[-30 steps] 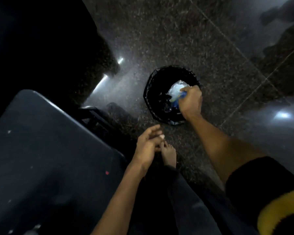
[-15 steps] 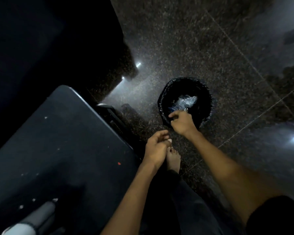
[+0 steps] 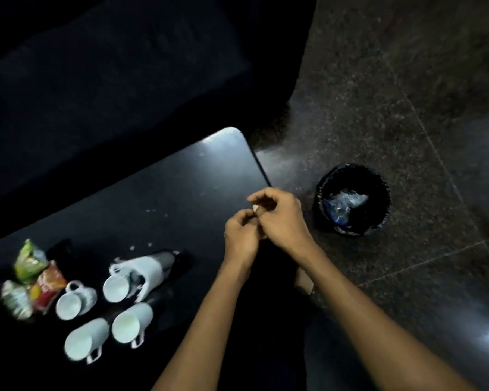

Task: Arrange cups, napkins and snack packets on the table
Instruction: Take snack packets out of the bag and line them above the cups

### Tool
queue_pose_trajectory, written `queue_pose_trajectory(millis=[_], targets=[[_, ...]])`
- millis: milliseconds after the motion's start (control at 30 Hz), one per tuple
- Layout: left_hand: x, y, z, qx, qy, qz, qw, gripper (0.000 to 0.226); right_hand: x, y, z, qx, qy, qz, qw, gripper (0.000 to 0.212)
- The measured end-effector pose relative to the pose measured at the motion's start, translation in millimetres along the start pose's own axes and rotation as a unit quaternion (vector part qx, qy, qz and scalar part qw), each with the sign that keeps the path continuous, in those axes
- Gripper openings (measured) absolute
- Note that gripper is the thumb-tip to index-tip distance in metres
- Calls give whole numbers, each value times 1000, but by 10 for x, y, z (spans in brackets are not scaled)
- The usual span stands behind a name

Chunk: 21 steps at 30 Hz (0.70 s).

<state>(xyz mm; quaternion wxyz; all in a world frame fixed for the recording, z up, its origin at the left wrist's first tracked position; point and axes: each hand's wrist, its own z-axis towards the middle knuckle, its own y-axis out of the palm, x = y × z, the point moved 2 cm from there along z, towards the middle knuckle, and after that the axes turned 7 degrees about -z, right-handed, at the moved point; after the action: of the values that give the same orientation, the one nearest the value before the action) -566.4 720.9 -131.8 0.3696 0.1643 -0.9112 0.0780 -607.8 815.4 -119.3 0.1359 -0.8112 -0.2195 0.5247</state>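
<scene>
No lettering can be read anywhere. The snack packets (image 3: 37, 280) at about eight o'clock on the surface (image 3: 181, 193) carry printed colours, green, red and white, but blur and dim light leave any wording illegible.

Left hand (image 3: 242, 235) and right hand (image 3: 283, 218) touching, fingers (image 3: 259, 196) curled, forearms converging
</scene>
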Motion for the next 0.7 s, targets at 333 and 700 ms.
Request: queue_pose_trajectory(millis=[333, 700], targets=[[619, -2603, -448, 108, 35, -202, 973, 35, -1585, 2079, -905, -101, -79, 4, 992, 25], [61, -4829, -380, 193, -15, -225, 955, 34, -1960, 4156, -1379, -227, -61, -77, 969, 21]])
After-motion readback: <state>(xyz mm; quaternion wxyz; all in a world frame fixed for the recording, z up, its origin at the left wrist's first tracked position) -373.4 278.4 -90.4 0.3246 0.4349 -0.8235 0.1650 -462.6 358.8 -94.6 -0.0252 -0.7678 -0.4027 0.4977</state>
